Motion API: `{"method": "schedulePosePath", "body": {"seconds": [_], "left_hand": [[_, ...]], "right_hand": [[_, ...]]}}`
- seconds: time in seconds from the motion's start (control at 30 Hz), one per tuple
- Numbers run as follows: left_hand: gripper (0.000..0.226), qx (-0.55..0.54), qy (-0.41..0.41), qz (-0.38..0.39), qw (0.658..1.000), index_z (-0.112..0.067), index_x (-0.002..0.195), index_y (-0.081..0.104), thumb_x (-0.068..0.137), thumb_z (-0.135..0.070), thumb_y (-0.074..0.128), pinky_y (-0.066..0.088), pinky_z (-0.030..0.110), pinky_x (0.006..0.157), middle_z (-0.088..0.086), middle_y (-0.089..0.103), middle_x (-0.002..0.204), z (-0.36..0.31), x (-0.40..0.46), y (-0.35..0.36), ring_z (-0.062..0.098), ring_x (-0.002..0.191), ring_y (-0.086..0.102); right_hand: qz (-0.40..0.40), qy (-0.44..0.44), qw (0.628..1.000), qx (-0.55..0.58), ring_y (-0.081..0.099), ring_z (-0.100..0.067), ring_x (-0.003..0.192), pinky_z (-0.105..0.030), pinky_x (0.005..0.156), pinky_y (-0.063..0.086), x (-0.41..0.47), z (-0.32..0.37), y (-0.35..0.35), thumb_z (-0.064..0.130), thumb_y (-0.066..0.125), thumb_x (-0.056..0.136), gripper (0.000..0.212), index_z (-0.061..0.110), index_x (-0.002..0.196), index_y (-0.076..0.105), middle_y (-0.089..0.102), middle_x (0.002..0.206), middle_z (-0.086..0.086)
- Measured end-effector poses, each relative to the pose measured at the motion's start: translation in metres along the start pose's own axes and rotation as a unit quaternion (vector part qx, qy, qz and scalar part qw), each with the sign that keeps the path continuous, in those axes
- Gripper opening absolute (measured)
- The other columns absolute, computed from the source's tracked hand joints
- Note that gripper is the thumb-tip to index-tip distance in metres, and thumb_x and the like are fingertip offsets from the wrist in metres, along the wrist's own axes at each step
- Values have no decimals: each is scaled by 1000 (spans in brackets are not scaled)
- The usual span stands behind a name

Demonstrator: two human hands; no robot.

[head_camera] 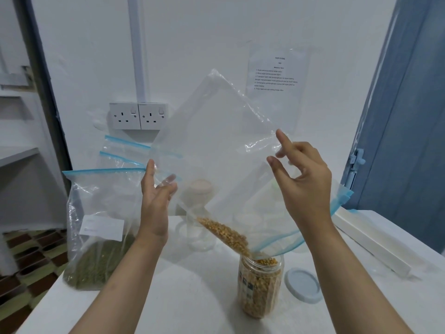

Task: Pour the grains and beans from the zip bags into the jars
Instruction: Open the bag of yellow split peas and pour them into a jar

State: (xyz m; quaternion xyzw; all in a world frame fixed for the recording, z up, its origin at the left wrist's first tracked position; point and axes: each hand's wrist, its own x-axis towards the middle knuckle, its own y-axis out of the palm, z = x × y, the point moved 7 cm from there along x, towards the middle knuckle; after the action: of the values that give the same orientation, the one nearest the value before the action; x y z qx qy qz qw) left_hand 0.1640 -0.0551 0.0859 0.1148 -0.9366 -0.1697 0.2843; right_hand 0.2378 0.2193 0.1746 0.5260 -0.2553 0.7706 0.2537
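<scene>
Zip bag (pixel 216 145) tilted in air over table's near edge, long axis sloping from raised closed corner down-right to open blue-zip mouth, mouth resting in jar (pixel 261 285)

Yellow beans (pixel 224 233) sliding along lower fold into jar, nearly full

Left hand (pixel 156 201) pinches left edge, low; right hand (pixel 305 179) pinches upper-right edge with thumb and finger, other fingers spread, nearer mouth and jar

Judgement: last beans need raised corner lifted higher, mouth kept in rim

Lid (pixel 302 284) just right of jar

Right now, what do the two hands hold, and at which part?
Both hold the tilted zip bag: the left hand pinches its lower left edge, and the right hand has its fingers at the right edge.
</scene>
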Motion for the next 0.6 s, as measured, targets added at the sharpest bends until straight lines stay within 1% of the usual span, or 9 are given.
{"method": "schedulePosePath", "body": {"seconds": [0.07,0.1,0.2,0.23,0.3,0.37,0.43,0.53,0.6], "left_hand": [[75,-3,1,1,1000,-35,147,32,79,-22,58,46,31,103,-20,37,144,-2,0,1,14,125,57],[76,-3,3,2,1000,-34,149,31,79,-22,58,46,31,104,-22,39,142,-3,-1,2,14,124,57],[78,-1,5,3,1000,-32,151,29,79,-22,57,45,33,106,-36,53,121,-6,-2,5,16,124,58],[78,-2,6,4,1000,-31,152,28,79,-22,57,44,34,107,-36,54,120,-7,-2,6,16,123,58],[79,2,9,2,1000,-32,152,28,79,-22,57,44,36,109,-34,48,130,-9,-2,7,15,123,58],[79,4,8,-1,1000,-33,152,27,80,-21,57,44,37,109,-34,47,132,-9,-1,7,15,123,59],[79,3,7,-4,1000,-34,152,27,80,-21,56,44,36,109,-26,41,142,-8,0,6,14,123,59],[80,0,5,-3,1000,-33,152,27,79,-20,57,46,33,105,-27,41,135,-7,1,7,14,122,59],[81,-3,4,-4,1000,-31,153,26,79,-20,58,47,32,103,-23,40,138,-6,1,7,15,122,60]], "right_hand": [[1,-7,1000,1,52,-5,88,-57,81,50,0,1,0,30,62,93,44,34,135,51,58,94,15],[-1,-9,1000,0,53,-6,88,-57,81,49,-1,2,-1,30,62,93,44,32,136,52,58,94,15],[-5,-10,1000,1,54,-9,89,-59,81,49,-1,3,-2,30,61,93,44,31,136,51,56,93,18],[-4,-10,1000,1,54,-9,89,-58,81,49,0,3,-2,31,61,93,44,32,136,51,56,93,18],[-7,-8,1000,0,54,-6,90,-59,82,49,1,2,-4,31,61,93,44,34,136,51,57,94,18],[-8,-4,1000,2,53,-4,90,-59,83,49,2,1,-4,31,60,93,43,37,135,50,57,94,18],[-11,-8,1000,0,52,-3,90,-59,82,49,2,2,-4,30,61,93,44,34,136,51,58,94,15],[-14,-13,1000,2,49,2,87,-57,79,49,2,2,-4,28,62,93,45,31,136,50,57,93,14],[-16,-14,1000,0,49,0,87,-57,79,49,1,2,-4,27,63,93,45,31,135,51,58,94,14]]}}
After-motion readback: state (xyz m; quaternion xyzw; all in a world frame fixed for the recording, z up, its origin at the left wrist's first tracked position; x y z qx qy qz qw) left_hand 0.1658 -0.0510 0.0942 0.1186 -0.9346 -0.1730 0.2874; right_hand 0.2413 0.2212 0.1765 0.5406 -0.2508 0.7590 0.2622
